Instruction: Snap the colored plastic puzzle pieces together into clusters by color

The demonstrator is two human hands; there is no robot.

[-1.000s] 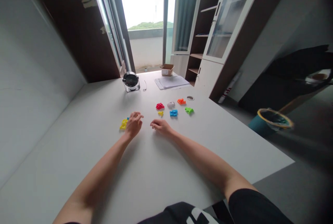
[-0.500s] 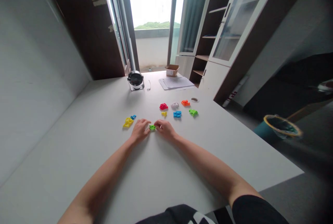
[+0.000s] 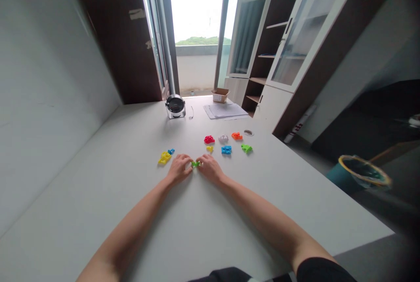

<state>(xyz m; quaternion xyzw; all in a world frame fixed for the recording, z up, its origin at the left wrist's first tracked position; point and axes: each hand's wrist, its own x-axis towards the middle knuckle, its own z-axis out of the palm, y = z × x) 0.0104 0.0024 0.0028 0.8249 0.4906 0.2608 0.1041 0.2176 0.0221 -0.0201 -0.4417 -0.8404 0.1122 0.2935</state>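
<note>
Between my two hands is a small bright green plastic piece [image 3: 195, 164], just above or on the white table [image 3: 210, 212]. My left hand [image 3: 180, 166] pinches its left end, and my right hand [image 3: 209, 167] grips the right end; the fingertips partly cover it. Left of my left hand lie a yellow plastic piece [image 3: 164, 158] and a small blue one [image 3: 171, 151]. Beyond my right hand are a small yellow piece [image 3: 209, 148], a red piece [image 3: 209, 139], a white piece [image 3: 223, 138], a blue piece [image 3: 226, 150], an orange piece [image 3: 236, 136] and another green piece [image 3: 246, 148].
Farther back stand a round black-and-silver device [image 3: 175, 106], papers [image 3: 226, 110] and an open cardboard box [image 3: 220, 95]. A cable hole [image 3: 248, 133] is in the tabletop at right. A wall borders the left side; a bin [image 3: 364, 172] stands on the floor at right.
The green piece has turned and looks narrower, with the fingers of both hands now closer around it. The whole view has shifted slightly; the other pieces keep their places on the table.
</note>
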